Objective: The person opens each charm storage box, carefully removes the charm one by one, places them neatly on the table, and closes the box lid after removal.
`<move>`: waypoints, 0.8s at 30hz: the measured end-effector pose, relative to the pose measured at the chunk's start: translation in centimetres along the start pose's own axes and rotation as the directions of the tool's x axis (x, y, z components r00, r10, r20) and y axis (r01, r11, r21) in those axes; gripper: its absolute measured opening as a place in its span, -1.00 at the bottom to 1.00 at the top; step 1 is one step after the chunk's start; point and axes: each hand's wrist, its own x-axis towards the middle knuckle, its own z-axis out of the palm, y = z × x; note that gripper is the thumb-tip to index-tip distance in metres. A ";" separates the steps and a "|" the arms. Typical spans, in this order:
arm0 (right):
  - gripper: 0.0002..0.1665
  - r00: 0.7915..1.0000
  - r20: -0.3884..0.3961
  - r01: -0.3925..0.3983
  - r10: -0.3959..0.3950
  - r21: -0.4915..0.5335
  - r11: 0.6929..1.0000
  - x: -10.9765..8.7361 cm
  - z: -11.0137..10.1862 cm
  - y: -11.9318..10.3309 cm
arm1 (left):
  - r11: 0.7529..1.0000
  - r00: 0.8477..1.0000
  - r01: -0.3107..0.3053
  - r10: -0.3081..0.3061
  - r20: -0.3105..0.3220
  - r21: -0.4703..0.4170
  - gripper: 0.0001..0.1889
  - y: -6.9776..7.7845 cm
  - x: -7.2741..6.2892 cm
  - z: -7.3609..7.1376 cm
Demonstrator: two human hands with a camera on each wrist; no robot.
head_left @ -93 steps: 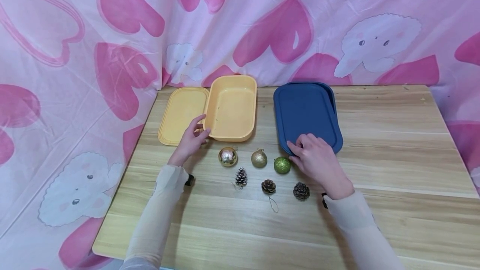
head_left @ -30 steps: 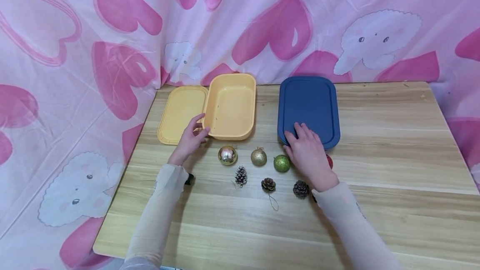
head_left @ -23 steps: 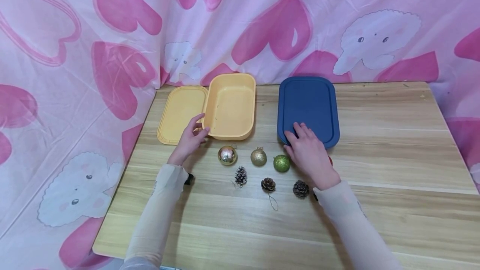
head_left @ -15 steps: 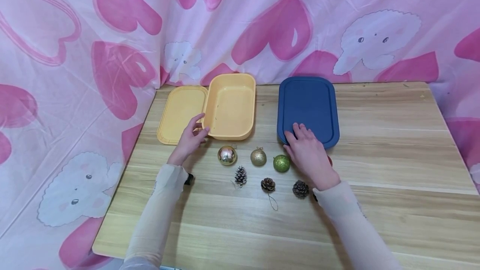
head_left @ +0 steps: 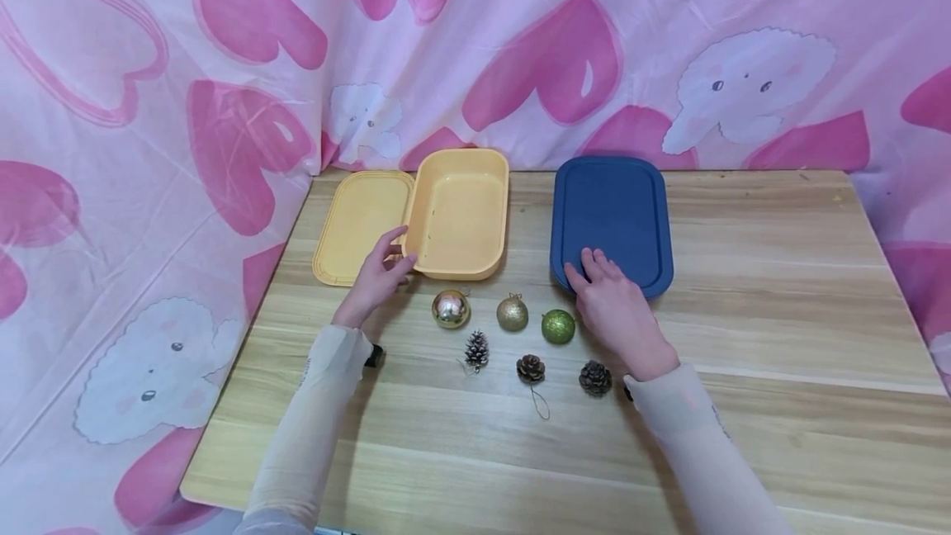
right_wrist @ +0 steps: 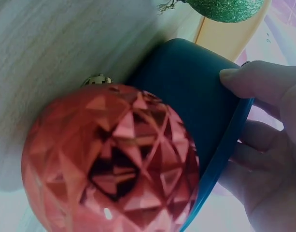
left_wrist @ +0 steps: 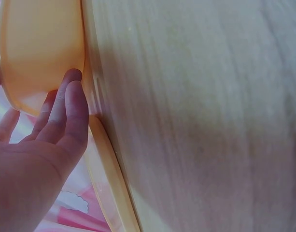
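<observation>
My left hand [head_left: 380,277] lies against the near left corner of the uncovered yellow box [head_left: 461,225]; in the left wrist view its fairly straight fingers [left_wrist: 76,101] touch the wall. My right hand [head_left: 617,308] rests at the near edge of the blue box, fingers on its lid [head_left: 609,209] and thumb against the box wall [right_wrist: 191,82]. Seen from the right wrist, a faceted red bauble [right_wrist: 109,164] fills the foreground; in the head view it is hidden behind my hand. Between the hands lie a shiny gold bauble [head_left: 451,309], a glittery gold bauble [head_left: 513,314] and a green bauble [head_left: 558,327].
A yellow lid [head_left: 364,228] lies left of the yellow box. Nearer me are a frosted pinecone [head_left: 476,351], a brown pinecone [head_left: 531,369] with a string loop, and a dark pinecone [head_left: 596,378]. A pink patterned cloth [head_left: 542,56] hangs behind the wooden table [head_left: 787,287].
Three seconds ago the blue lid sat askew with my right hand at its near edge. Now it lies flush on the box, with my fingers spread on top. My left hand has stayed put.
</observation>
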 end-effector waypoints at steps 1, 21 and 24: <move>-0.54 1.000 0.005 0.000 0.000 -0.001 1.000 0.0 0.0 0.0 | 1.000 1.000 -0.002 0.002 -0.001 0.007 -0.37 0.2 -0.2 0.0; -0.50 0.998 0.034 -0.049 0.045 0.120 0.992 -0.4 0.3 0.5 | 0.999 0.999 -0.019 0.020 -0.030 0.029 -0.39 -0.9 -0.1 -0.3; -0.47 0.996 0.055 -0.081 0.070 0.228 0.970 -0.6 0.3 1.0 | 0.995 0.993 -0.040 0.050 -0.102 0.094 -0.43 -1.6 -0.1 -1.2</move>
